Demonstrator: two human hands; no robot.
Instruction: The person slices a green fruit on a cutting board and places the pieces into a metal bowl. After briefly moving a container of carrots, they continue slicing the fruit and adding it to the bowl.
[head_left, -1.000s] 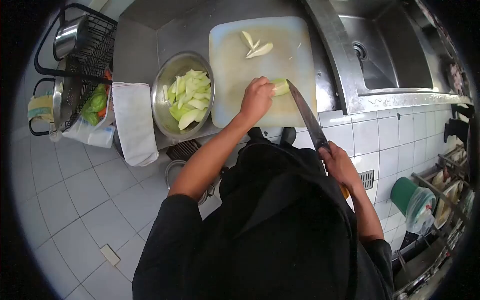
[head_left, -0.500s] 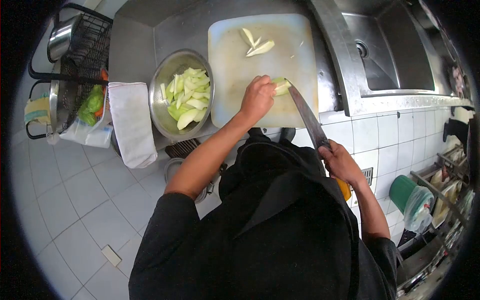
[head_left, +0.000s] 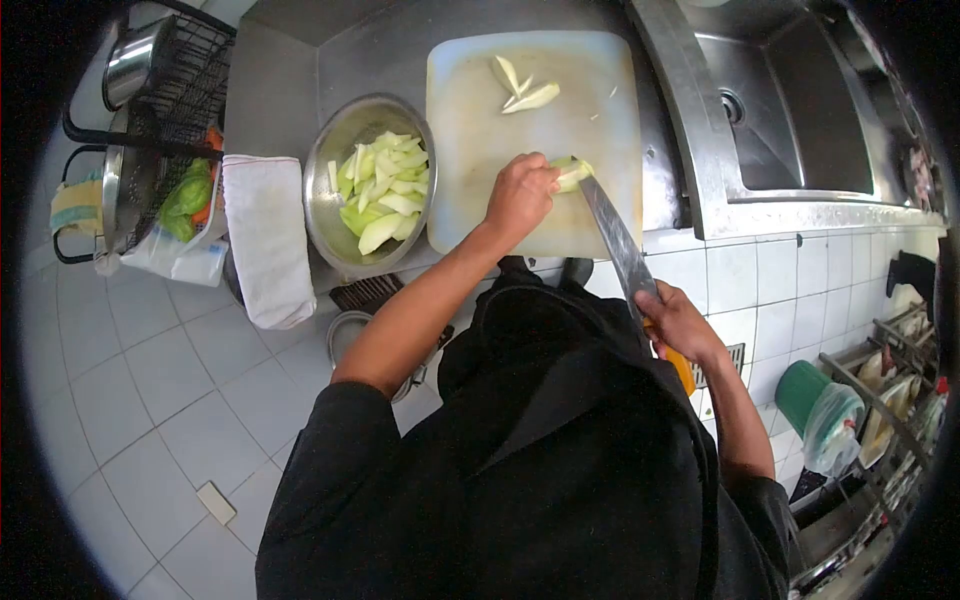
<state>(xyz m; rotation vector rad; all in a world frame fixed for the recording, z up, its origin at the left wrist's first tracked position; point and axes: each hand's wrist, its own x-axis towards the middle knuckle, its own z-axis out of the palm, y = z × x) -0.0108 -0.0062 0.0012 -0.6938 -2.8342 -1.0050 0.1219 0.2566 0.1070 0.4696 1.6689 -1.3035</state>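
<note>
My left hand (head_left: 524, 192) is closed on a pale green vegetable piece (head_left: 571, 174) over the near half of the white cutting board (head_left: 470, 130). My right hand (head_left: 680, 325) grips the yellow handle of a large knife (head_left: 618, 240). The blade's tip end touches or nearly touches the right end of the vegetable piece. Several pale slices (head_left: 532, 97) lie at the far part of the board. Left of the board, a metal bowl (head_left: 325, 222) holds many cut pale green pieces (head_left: 378, 234).
A folded white cloth (head_left: 266, 240) hangs beside the bowl. At the left stands a black rack (head_left: 185, 60) near a bag with green and orange vegetables (head_left: 186, 202). A steel sink (head_left: 800, 120) is at the right, and a green bin (head_left: 802, 395) stands below.
The view has shifted slightly, moving the board and bowl a little rightward in the frame. Both hands keep their holds, with the blade still at the vegetable piece's right end.
</note>
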